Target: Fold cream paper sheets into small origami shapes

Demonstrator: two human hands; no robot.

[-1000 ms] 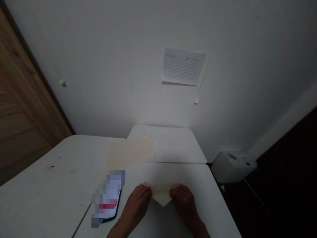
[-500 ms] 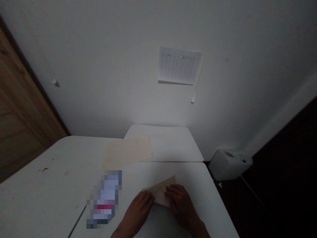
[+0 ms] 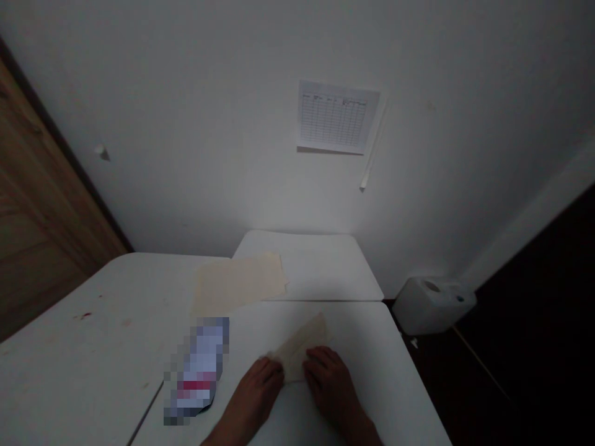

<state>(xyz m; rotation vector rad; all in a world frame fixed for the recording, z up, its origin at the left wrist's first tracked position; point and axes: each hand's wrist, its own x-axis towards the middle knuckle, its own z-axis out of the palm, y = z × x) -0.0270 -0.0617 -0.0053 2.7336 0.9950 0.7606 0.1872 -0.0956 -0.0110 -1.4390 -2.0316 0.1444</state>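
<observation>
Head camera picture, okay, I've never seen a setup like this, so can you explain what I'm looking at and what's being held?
There is no machine here. The camera is worn on a person's head, looking forward and down, so you see roughly what they see. The left hand and right hand at the bottom are their own, and bare.

Between them is a small piece of pale paper with fingers of both hands at it; whether they pinch or only press it is hard to tell.

The white tabletop also holds what looks like a phone, hidden by blur blocks, left of the hands. Farther back lies a larger beige sheet. Beyond, a printed page is on the wall.
</observation>
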